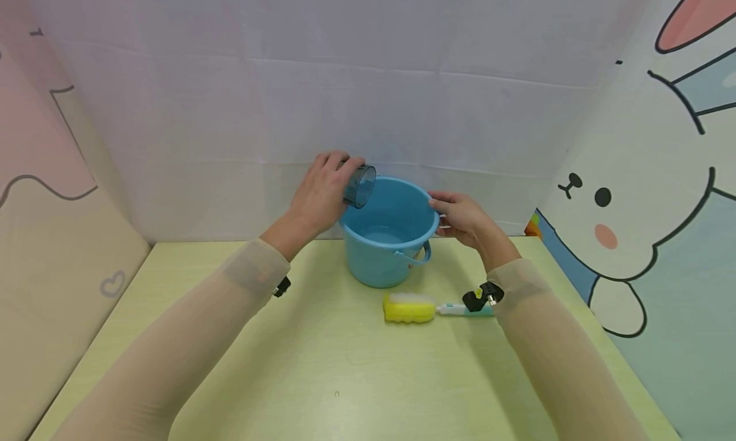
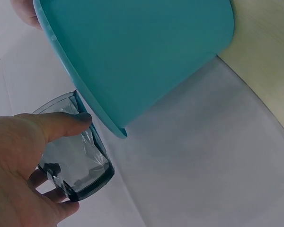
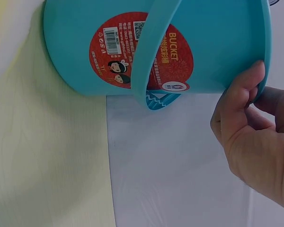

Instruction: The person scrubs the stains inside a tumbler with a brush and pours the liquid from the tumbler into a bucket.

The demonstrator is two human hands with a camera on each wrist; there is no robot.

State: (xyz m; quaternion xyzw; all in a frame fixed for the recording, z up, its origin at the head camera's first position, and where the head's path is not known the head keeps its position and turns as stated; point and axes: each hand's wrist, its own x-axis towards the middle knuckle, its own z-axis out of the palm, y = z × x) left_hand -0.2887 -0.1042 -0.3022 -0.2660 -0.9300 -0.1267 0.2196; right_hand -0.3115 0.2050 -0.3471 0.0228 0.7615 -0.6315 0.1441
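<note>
A blue bucket [image 1: 376, 259] stands near the back of the table, its handle hanging down on the front right side. My left hand [image 1: 324, 195] grips a clear dark-tinted cup [image 1: 361, 186] and holds it tilted at the bucket's left rim, mouth toward the inside. In the left wrist view the thumb lies along the cup [image 2: 75, 156], with fingers round the far side. My right hand [image 1: 460, 217] pinches the bucket's right rim between thumb and fingers. From the right wrist view, a red label [image 3: 175, 61] shows on the bucket's side. Some liquid seems to lie at the bucket's bottom.
In front of the bucket lies a brush with a yellow sponge head [image 1: 409, 310] and a white and teal handle [image 1: 454, 309], partly behind the right wrist's camera. A white cloth wall [image 1: 230, 140] rises behind the table [image 1: 299, 364]. Printed panels stand at both sides.
</note>
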